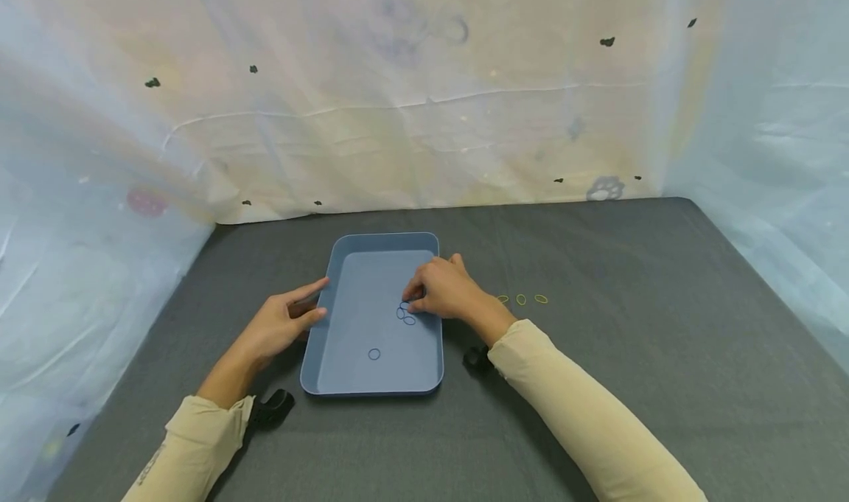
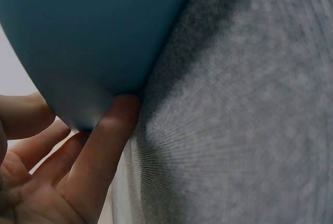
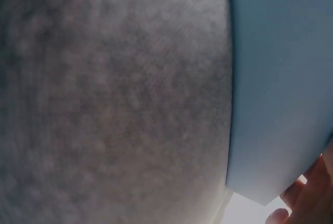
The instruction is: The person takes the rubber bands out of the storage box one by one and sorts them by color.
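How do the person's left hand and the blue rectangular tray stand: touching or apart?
Touching. The left wrist view shows the left hand with a fingertip against the blue rectangular tray, on its outer wall.

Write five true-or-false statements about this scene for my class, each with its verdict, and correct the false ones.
1. The left grip touches the outer side of the blue tray. True.
2. Every ring in view lies inside the tray. False: the yellow rings lie on the grey cloth, to the tray's right.
3. The right grip is over the tray, its fingertips close to a cluster of dark rings. True.
4. The tray holds no ring outside that cluster. False: a single dark ring lies apart, towards the tray's near end.
5. Both sleeves are pale beige. True.
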### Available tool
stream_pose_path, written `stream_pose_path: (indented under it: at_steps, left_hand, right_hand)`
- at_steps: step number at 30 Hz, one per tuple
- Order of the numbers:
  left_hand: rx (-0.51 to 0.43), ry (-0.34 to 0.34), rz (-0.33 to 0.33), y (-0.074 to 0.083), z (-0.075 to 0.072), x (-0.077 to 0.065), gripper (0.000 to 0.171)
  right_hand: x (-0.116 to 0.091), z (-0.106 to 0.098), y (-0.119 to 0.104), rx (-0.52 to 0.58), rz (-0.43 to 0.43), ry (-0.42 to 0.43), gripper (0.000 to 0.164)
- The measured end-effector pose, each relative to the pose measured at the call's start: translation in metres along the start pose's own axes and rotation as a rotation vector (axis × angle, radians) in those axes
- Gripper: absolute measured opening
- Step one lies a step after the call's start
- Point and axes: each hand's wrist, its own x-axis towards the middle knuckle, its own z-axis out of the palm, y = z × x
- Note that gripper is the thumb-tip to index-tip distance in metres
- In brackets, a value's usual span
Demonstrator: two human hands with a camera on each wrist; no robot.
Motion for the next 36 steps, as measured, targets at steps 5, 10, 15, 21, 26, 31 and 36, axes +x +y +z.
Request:
stream_pose_path:
  at_steps: [5, 10, 15, 21, 26, 31, 36]
  left_hand:
    - [-0.003, -0.005, -0.012, -0.001, 0.001, -0.001, 0.062]
    - [-0.007, -0.005, -0.007, -0.001, 0.003, 0.0, 0.062]
    - [-0.01, -0.002, -0.007, -0.001, 0.003, 0.0, 0.062]
    - [-0.01, -0.005, -0.003, -0.001, 0.003, -0.001, 0.062]
    - [-0.006, -0.005, -0.008, -0.001, 0.003, -0.001, 0.063]
    - [-0.006, -0.003, -0.014, 0.0, 0.001, -0.001, 0.062]
    - [-0.014, -0.007, -0.014, 0.001, 0.0, 0.0, 0.062]
  right_hand:
    - [0.0, 0.002, -0.002, 0.011, 0.029, 0.005, 0.008]
    - [-0.001, 0.002, -0.004, 0.016, 0.038, 0.016, 0.004]
    - [-0.003, 0.002, -0.004, 0.003, 0.021, 0.018, 0.009]
    - [-0.004, 0.002, -0.004, 0.009, 0.003, 0.025, 0.014]
    - [-0.007, 0.001, -0.004, 0.009, -0.009, 0.05, 0.013]
    - [-0.009, -0.001, -0.005, 0.001, -0.019, 0.088, 0.012]
    - [-0.015, -0.004, -0.007, 0.013, -0.015, 0.125, 0.011]
